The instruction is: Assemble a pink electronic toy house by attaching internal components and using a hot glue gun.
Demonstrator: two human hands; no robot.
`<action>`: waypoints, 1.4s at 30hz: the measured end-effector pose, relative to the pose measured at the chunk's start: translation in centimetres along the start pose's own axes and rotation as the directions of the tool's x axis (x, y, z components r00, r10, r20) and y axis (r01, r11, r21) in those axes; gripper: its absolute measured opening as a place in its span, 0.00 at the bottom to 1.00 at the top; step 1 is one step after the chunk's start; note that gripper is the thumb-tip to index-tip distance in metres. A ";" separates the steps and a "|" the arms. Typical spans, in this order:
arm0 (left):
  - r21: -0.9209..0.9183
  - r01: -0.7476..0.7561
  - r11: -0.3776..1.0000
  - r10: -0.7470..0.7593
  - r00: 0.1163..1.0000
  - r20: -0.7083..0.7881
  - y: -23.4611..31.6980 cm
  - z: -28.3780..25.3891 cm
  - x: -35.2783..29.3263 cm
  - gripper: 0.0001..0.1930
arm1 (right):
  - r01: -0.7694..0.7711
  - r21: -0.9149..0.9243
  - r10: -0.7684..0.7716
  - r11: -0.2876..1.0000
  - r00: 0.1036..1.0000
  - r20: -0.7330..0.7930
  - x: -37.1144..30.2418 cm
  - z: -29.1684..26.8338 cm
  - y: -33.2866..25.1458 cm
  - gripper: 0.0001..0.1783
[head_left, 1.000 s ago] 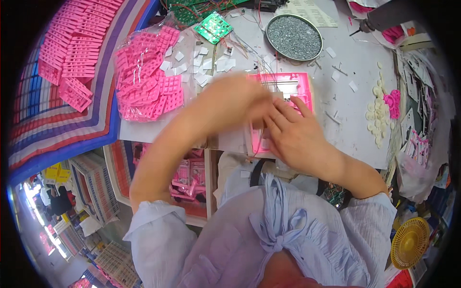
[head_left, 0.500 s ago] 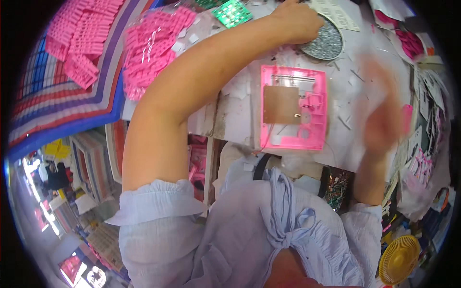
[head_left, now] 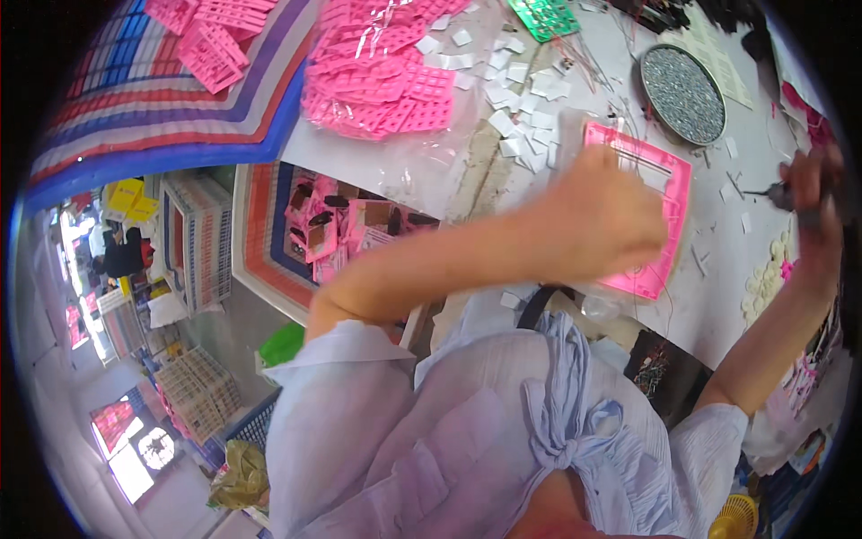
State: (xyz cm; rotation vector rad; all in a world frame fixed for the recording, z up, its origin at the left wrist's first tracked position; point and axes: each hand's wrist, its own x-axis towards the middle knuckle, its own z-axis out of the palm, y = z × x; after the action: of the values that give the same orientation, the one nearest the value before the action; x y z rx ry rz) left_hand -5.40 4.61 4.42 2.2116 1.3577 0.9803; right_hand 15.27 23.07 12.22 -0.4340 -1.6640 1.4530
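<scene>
Left hand (head_left: 611, 220) blurred and curled – I cannot tell whether it pinches anything – and right hand (head_left: 815, 187) wrapped round a dark tool (head_left: 779, 195) with a thin tip. A round dish (head_left: 684, 94) of small metal pieces, white scraps (head_left: 530, 117) and bagged pink parts (head_left: 382, 85) line the far side. The pink casing (head_left: 680, 193) lies partly hidden beneath the left hand, apart from the right, on a pale surface (head_left: 718, 305); stacked crates (head_left: 205, 234) stand at left.

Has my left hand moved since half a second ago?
Yes. Judged against the round dish, your left hand has come away from its edge toward you, now over the pink case.
</scene>
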 end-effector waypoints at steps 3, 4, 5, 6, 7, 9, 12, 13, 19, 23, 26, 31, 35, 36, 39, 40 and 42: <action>-0.016 0.025 1.000 -0.028 0.983 -0.183 2.0 2.8 -3.9 0.05 | -0.030 0.268 -0.034 0.963 0.972 0.231 -5.5 2.8 2.7 0.21; -0.107 0.065 0.992 -0.087 0.973 -0.212 2.2 3.5 -4.0 0.05 | -0.007 0.279 -0.060 0.960 0.971 0.233 -6.4 3.9 1.3 0.22; -0.185 0.119 0.975 -0.162 0.958 -0.237 2.4 4.3 -4.4 0.06 | 0.011 0.310 -0.092 0.951 0.964 0.250 -7.3 5.2 0.6 0.24; -0.269 0.165 0.949 -0.235 0.938 -0.254 2.5 4.7 -4.5 0.06 | 0.040 0.331 -0.124 0.943 0.964 0.236 -7.5 5.9 0.1 0.23; -0.396 0.189 0.898 -0.289 0.934 -0.211 2.5 4.8 -4.3 0.07 | 0.078 0.344 -0.159 0.936 0.964 0.214 -8.0 6.4 -0.5 0.23; -0.626 0.236 0.743 -0.378 0.920 -0.102 2.2 4.3 -4.2 0.08 | 0.117 0.391 -0.192 0.913 0.968 0.159 -8.5 7.5 -1.1 0.23; -0.518 0.267 0.813 -0.338 0.940 -0.047 2.3 2.4 -4.0 0.08 | 0.097 0.433 -0.163 0.896 0.980 0.118 -8.6 8.3 -1.7 0.21; -0.416 0.220 0.882 -0.290 0.950 -0.113 2.2 2.5 -4.0 0.08 | 0.084 0.416 -0.147 0.905 0.982 0.121 -8.4 8.6 -1.9 0.20; -0.089 0.140 0.986 -0.156 0.965 -0.209 2.7 2.6 -3.7 0.10 | 0.060 0.374 -0.110 0.925 0.987 0.114 -8.4 9.7 -1.6 0.16; -0.046 0.129 0.991 -0.135 0.973 -0.185 2.6 2.5 -3.9 0.11 | 0.028 0.353 -0.070 0.935 0.992 0.108 -8.9 9.7 -1.4 0.17; -0.013 0.115 0.993 -0.115 0.975 -0.191 2.6 2.7 -3.9 0.11 | 0.020 0.328 -0.049 0.944 0.995 0.082 -9.2 10.0 -1.4 0.18; 0.137 0.102 0.985 -0.094 0.994 -0.060 2.0 2.4 -4.5 0.07 | 0.069 0.422 -0.139 0.904 0.981 0.139 -9.0 9.1 0.3 0.18; 0.273 0.176 0.946 -0.125 0.973 -0.195 0.5 1.7 -3.8 0.06 | 0.171 0.348 -0.166 0.922 0.985 -0.044 -7.6 9.2 4.2 0.17; 0.277 0.168 0.946 -0.125 0.978 -0.168 0.3 2.3 -4.0 0.06 | 0.148 0.344 -0.122 0.927 0.988 -0.098 -7.1 9.5 4.7 0.16; 0.284 0.163 0.945 -0.126 0.982 -0.143 0.3 2.7 -4.2 0.07 | 0.110 0.265 -0.081 0.958 0.990 -0.116 -6.3 9.8 6.2 0.13; 0.287 0.166 0.943 -0.128 0.981 -0.145 0.3 2.7 -4.3 0.07 | 0.091 0.247 -0.061 0.965 0.990 -0.125 -6.3 10.0 6.6 0.12; 0.263 0.177 0.948 -0.141 0.978 -0.151 0.3 2.7 -4.3 0.07 | 0.046 0.234 -0.010 0.971 0.988 -0.152 -6.3 10.6 6.8 0.08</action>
State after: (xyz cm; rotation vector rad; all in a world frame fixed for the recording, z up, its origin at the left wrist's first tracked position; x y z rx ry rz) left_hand -4.53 0.83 1.13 2.2170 1.7993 0.9393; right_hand 8.80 13.53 4.10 -0.3744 -1.3543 1.5371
